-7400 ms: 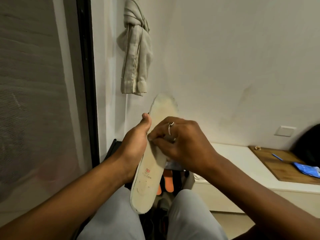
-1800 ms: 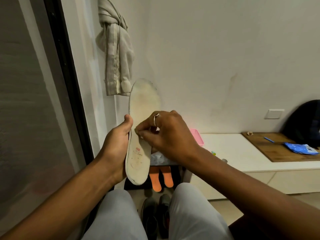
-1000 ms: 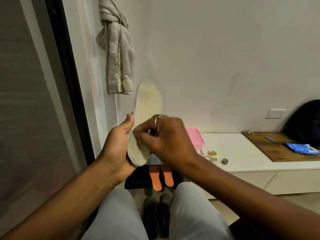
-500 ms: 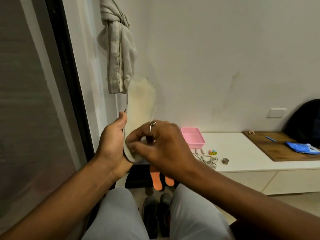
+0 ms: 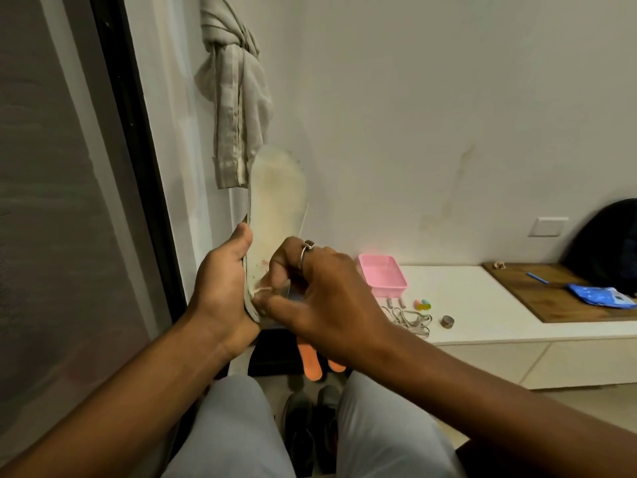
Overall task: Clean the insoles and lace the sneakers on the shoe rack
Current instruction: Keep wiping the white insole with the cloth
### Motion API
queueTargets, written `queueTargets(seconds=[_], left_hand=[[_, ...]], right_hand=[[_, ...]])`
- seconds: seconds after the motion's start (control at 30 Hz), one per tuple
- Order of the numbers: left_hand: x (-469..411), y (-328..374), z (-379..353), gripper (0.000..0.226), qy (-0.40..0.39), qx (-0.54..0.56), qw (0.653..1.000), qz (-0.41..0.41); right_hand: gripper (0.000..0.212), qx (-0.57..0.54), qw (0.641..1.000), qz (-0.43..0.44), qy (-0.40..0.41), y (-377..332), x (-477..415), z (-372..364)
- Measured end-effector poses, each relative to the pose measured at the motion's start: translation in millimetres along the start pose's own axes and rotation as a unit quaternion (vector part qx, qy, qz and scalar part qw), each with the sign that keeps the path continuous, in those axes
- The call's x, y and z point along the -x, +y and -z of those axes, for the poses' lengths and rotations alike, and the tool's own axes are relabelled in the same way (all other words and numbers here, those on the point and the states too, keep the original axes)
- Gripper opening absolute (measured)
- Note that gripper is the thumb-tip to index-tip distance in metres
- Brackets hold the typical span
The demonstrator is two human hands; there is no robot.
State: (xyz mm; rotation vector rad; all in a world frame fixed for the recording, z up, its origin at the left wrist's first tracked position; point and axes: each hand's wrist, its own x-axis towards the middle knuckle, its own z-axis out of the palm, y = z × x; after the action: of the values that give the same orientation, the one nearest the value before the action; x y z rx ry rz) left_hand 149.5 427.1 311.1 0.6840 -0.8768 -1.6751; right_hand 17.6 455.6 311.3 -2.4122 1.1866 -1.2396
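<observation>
Head view: the left hand (image 5: 220, 291) held the insole (image 5: 277, 201) upright before the wall, its grip closed round the heel end, thumb on the edge. The right hand (image 5: 327, 298) pinched a small pale wad (image 5: 262, 290), make unclear, against the heel face. Advised: brace from behind, rub in short overlapping strokes toward the yellowed toe, avoid folding it. Laces (image 5: 410, 317) lay on the worktop (image 5: 482, 315).
</observation>
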Motion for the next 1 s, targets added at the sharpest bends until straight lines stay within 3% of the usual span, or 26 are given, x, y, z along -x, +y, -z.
queueTargets(seconds=[0.2,0.3,0.47,0.57,0.67,0.77,1.0], left_hand=[[3.9,-7.1,-6.6,0.048,-0.029,0.021,0.999,0.007],[4.5,-8.5,-7.3,0.046,-0.030,0.024,0.999,0.002],[1.4,-3.2,0.5,0.051,-0.020,-0.002,1.000,0.018],[3.9,-4.3,-2.9,0.051,-0.033,-0.001,0.999,0.024],[6.0,-9.0,-8.1,0.047,-0.040,0.005,0.999,-0.001],[7.2,-9.6,-10.3,0.046,-0.040,0.009,0.999,-0.003],[4.4,-0.8,-3.7,0.053,-0.015,-0.014,1.000,0.002]], right_hand=[[0.020,0.094,0.995,0.003,0.037,13.3,-24.2,15.3],[0.021,0.085,0.994,-0.033,0.059,21.0,-33.4,15.1],[0.025,0.009,1.000,-0.009,0.009,2.9,-3.6,3.0],[0.022,0.018,1.000,0.001,-0.006,1.6,-3.4,8.6],[0.021,0.051,0.998,-0.011,0.026,10.9,-22.6,19.0],[0.024,0.011,0.997,-0.048,0.061,17.9,-32.4,22.0],[0.030,-0.044,0.999,-0.010,-0.013,-0.5,2.1,5.1]])
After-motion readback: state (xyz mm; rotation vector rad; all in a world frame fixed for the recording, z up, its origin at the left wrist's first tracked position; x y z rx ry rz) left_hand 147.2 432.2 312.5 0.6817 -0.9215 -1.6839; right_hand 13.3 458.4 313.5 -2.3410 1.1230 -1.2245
